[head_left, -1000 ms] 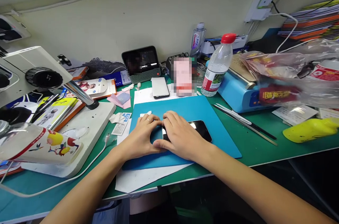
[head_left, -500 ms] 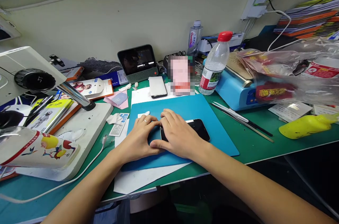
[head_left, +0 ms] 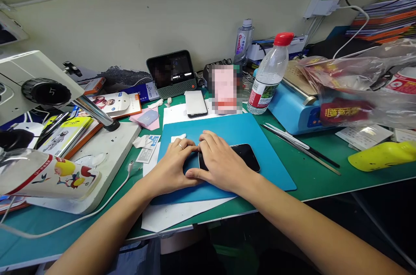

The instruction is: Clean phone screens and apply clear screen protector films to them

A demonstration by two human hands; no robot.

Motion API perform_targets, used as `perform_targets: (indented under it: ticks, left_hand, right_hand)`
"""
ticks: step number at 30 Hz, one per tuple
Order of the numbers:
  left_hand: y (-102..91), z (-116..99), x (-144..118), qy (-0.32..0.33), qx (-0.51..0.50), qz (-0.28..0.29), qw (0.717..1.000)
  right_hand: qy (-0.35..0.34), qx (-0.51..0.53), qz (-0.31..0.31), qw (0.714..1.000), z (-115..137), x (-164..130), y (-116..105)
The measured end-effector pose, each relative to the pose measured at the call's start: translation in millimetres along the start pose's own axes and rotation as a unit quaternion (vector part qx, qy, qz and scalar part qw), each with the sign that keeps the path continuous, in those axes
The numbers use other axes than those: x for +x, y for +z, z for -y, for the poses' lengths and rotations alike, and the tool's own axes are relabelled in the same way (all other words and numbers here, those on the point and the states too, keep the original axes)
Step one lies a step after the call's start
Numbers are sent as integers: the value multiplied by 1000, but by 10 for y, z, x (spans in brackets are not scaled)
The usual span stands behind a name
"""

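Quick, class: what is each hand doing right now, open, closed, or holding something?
Left hand: open, fingers curled at the left end of the black phone on the blue mat.
Right hand: open, laid flat on the phone.

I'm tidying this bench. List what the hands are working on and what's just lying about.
In use: black phone, pressed flat by the right hand; left hand at its end; blue mat beneath.

Lying about: red-capped bottle, white phone, tweezers, yellow bottle, microscope.

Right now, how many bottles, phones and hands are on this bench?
Bottles: 2, red-capped bottle and grey-capped bottle
Phones: 2, black phone and white phone
Hands: 2, left hand and right hand
Total: 6
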State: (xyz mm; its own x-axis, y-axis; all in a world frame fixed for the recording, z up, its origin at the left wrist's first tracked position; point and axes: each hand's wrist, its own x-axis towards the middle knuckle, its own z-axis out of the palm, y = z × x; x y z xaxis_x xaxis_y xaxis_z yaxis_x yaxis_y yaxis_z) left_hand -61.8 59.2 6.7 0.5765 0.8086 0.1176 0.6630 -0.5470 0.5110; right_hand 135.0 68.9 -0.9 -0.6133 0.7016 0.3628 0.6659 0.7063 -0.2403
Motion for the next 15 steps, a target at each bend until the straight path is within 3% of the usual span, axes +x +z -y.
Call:
perform_targets:
  ticks: [15]
  left_hand:
    - [19, -11, -19, 13, 13, -13, 1000]
  right_hand:
    - [2, 6, -9, 1000, 6, -4, 10]
